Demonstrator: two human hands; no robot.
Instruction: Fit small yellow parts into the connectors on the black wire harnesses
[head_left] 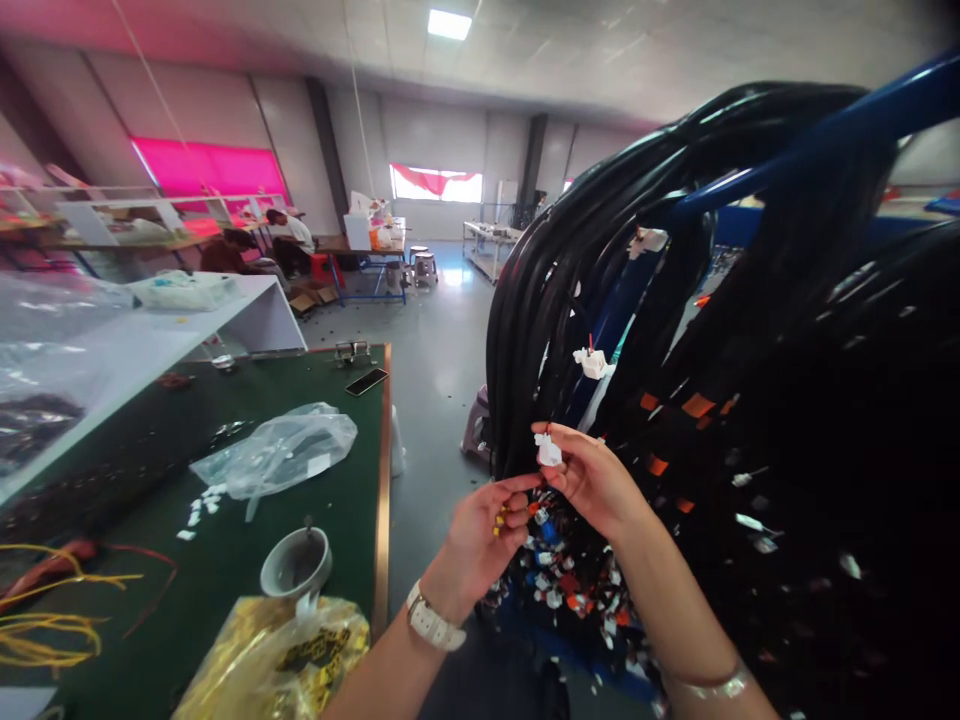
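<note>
Between the thumb and fingers of my right hand is a small white plastic connector, held in front of the hanging black cables. My left hand is beside it, its index finger reaching to the right fingertips just below the connector. Small yellow pieces show in the curled fingers of my left hand; their exact kind is too small to make out. Another white connector hangs among the cables above my hands. Many cable ends with white, blue and orange connectors dangle below.
A blue rack bar carries the cables on the right. At left, a green-topped table holds a clear plastic bag, a white cup, a phone, yellow wires and a yellow bag. Two people sit at far benches.
</note>
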